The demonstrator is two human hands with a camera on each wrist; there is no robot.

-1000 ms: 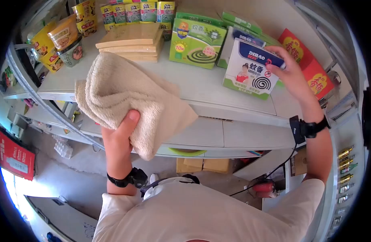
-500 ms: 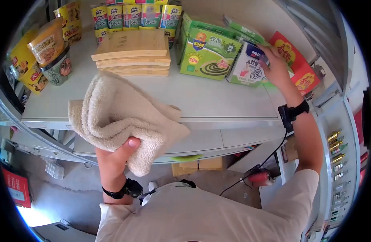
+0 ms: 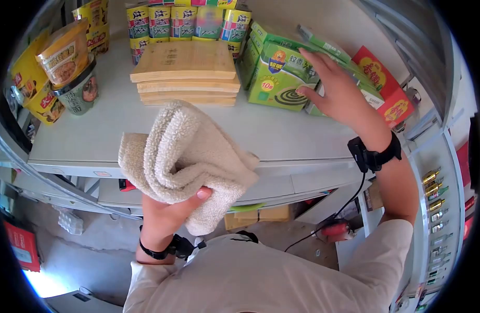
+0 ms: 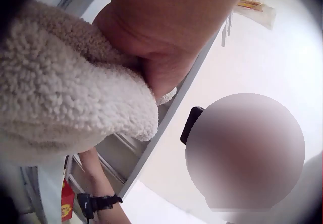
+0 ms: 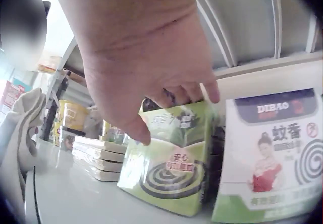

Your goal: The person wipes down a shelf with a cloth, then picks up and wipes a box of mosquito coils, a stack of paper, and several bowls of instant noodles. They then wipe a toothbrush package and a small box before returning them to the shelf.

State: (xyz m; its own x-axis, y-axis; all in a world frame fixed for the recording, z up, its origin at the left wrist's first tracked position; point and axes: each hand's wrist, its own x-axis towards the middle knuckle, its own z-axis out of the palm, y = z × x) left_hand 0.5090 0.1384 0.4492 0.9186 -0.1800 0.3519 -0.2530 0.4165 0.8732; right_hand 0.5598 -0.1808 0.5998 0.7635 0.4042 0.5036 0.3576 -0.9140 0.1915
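Note:
My left hand (image 3: 169, 211) grips a folded beige towel (image 3: 198, 151), thumb on top, over the shelf's front edge. In the left wrist view the towel's fluffy pile (image 4: 65, 82) bulges out beside the hand. My right hand (image 3: 341, 94) is at a green mosquito coil box (image 3: 281, 78), fingers extended near its top right corner and thumb in front of its face. The right wrist view has the thumb overlapping the box front. A white and blue DIBAO mosquito coil box (image 5: 272, 153) stands just right of it there; in the head view my hand mostly hides it.
Stacked tan packs (image 3: 185, 62) lie left of the green box, with yellow-labelled rolls (image 3: 182, 23) behind. Instant noodle tubs (image 3: 63, 57) stand at the shelf's left end. A red box (image 3: 396, 104) leans at the right. A curved metal frame (image 3: 21, 156) borders the left side.
My right hand has let go of the white DIBAO box, set back beside the green boxes, and moved left to the green box. The left hand and towel shifted slightly right.

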